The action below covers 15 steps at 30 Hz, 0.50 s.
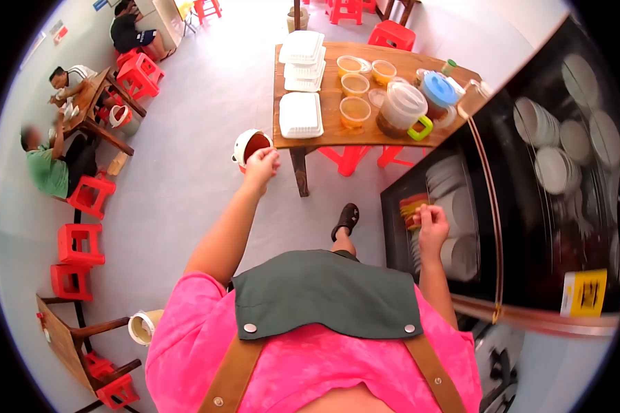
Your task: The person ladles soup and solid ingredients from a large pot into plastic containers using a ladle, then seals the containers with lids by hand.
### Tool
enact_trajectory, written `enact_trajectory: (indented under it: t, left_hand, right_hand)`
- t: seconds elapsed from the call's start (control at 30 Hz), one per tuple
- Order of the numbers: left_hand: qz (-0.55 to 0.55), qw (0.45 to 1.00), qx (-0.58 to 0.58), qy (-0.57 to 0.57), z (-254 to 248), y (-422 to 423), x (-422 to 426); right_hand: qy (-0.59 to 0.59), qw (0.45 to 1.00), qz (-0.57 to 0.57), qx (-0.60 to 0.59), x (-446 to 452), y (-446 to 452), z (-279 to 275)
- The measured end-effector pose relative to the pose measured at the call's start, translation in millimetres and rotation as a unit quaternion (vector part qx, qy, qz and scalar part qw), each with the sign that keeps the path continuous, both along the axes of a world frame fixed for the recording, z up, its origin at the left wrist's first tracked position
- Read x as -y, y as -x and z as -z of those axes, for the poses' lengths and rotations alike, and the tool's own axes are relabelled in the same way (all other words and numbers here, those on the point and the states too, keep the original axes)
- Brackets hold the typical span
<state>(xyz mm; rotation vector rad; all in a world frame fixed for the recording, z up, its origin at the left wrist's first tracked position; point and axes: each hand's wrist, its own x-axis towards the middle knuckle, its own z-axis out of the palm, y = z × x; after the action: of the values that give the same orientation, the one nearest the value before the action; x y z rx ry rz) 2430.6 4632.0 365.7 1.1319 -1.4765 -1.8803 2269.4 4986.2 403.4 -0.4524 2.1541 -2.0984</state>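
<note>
My left hand [262, 169] is loosely curled, with nothing seen in it. In the view it overlaps the rim of a white bin [242, 148] with a red inside, but I cannot tell that they touch. My right hand [432, 226] is also curled, fingertips drawn together, and no held thing shows. It appears in front of a dark glass-door cabinet [486, 265] and close to its stacked white dishes [459, 258]. A dark shoe [346, 219] steps forward below me.
Ahead stands a wooden table [331, 58] bearing white takeaway boxes [300, 115], plastic cups of amber liquid [355, 112], a green-handled pitcher [403, 109] and a blue-lidded pitcher [439, 89]. Red stools [81, 244] line the left wall. People sit at a left table [89, 103].
</note>
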Motion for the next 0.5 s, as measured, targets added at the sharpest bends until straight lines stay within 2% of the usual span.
enact_trajectory:
  t: [0.03, 0.1, 0.17, 0.23, 0.37, 0.5]
  left_hand:
    - [-0.045, 0.995, -0.032, -0.084, 2, 26, 20]
    - [-0.085, 0.993, -0.015, -0.081, 20, 70, 66]
    - [-0.111, 0.989, 0.079, -0.055, 25, 102, 98]
    - [-0.114, 0.983, 0.133, -0.05, 39, 117, 114]
    - [-0.085, 0.973, 0.215, -0.018, 38, 133, 120]
    - [-0.11, 0.975, 0.173, -0.085, 29, 135, 116]
  right_hand:
    - [0.027, 0.999, -0.025, -0.032, 24, 23, -9]
    - [0.073, 0.99, -0.085, -0.089, 74, 73, -27]
    - [0.093, 0.975, -0.137, -0.148, 123, 125, -45]
    - [0.079, 0.969, -0.174, -0.157, 164, 172, -66]
    - [0.13, 0.952, -0.263, -0.088, 222, 221, -94]
    - [0.107, 0.938, -0.327, -0.036, 249, 236, -78]
